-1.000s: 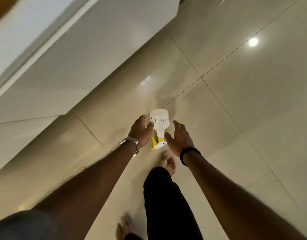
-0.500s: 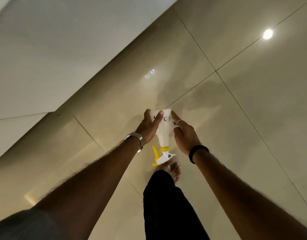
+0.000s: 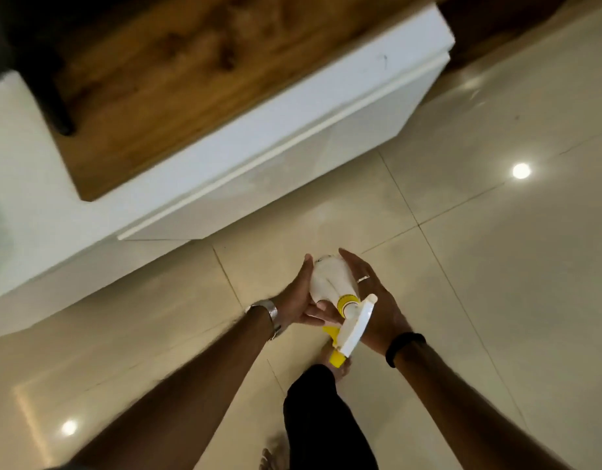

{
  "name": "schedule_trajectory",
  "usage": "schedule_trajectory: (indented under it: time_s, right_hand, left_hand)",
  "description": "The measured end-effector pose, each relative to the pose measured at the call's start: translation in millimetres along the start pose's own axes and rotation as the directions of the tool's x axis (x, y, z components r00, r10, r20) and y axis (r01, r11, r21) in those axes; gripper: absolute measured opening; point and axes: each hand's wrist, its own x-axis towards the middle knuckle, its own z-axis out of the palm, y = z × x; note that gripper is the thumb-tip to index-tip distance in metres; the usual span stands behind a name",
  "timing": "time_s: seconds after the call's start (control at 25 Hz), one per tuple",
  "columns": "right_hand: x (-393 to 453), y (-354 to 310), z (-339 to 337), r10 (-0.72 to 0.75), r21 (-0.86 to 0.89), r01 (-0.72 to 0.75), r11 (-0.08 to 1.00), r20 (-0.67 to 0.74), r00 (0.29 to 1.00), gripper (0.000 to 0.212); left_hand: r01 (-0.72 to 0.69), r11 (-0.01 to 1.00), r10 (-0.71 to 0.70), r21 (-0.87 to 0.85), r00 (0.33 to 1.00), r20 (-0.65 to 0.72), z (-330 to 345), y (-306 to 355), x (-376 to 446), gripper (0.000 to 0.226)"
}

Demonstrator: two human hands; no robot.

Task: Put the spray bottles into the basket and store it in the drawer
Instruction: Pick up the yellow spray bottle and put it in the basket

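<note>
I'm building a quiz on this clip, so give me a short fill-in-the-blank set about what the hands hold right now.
1. The spray bottle is held by ____ hands at once.
2. Its nozzle tip and collar are coloured ____.
3. The ring sits on a finger of the ____ hand.
4. The metal watch is on the wrist of the ____ hand.

Missing words: both; yellow; right; left

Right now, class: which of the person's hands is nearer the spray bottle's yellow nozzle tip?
Right. The right hand cradles the spray bottle beside the trigger head, its wrist near the yellow nozzle tip; the left hand grips the body farther up.
</note>
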Motion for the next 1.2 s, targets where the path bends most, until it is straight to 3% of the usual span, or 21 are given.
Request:
schedule_trajectory:
  time_s: [0.08, 0.16, 0.2, 0.28, 0.44, 0.6, 0.88, 1.08, 1.2]
  right_hand:
    - [-5, -37, 2, -0.027, -0.028, 0.025, 0.999, -0.061, 0.998, 0.076]
    - [-10, -71, 9, -0.095, 0.004, 0.096, 0.995, -0.084, 0.992, 0.079]
    - [-13, -89, 14, -0.107, 0.031, 0.110, 0.993, -0.084, 0.991, 0.078]
    - [-20, -119, 27, -0.135, 0.040, 0.139, 0.989, -0.099, 0.986, 0.074]
    - [-32, -169, 83, -0.272, 0.028, 0.279, 0.960, -0.143, 0.951, 0.060]
    - [-36, -212, 158, -0.302, 0.048, 0.313, 0.949, -0.156, 0.940, 0.060]
    - [-14, -340, 289, -0.462, 0.096, 0.470, 0.878, -0.091, 0.882, 0.053]
    - [27, -430, 370, -0.554, 0.089, 0.556, 0.826, -0.052, 0.831, 0.066]
    - [62, -459, 411, -0.557, 0.022, 0.560, 0.828, -0.066, 0.828, 0.065]
  left_hand:
    - [-0.200, 0.976, 0.182, -0.081, 0.964, -0.195, 0, -9, -35, 0.070]
    - [-0.442, 0.896, 0.422, 0.038, 0.823, -0.379, -7, -25, -71, 0.053]
    - [-0.504, 0.856, 0.501, 0.116, 0.754, -0.425, -11, -34, -88, 0.050]
    - [-0.562, 0.814, 0.556, 0.149, 0.679, -0.479, -15, -52, -115, 0.046]
    - [-0.663, 0.742, 0.578, 0.101, 0.556, -0.597, -36, -82, -160, 0.041]
    - [-0.648, 0.751, 0.508, 0.128, 0.444, -0.738, -77, -110, -202, 0.042]
    - [-0.751, 0.632, 0.500, 0.191, 0.207, -0.841, -224, -145, -287, 0.043]
    - [-0.781, 0.564, 0.515, 0.268, 0.079, -0.853, -340, -157, -324, 0.045]
    - [-0.729, 0.586, 0.543, 0.353, 0.030, -0.839, -402, -160, -328, 0.045]
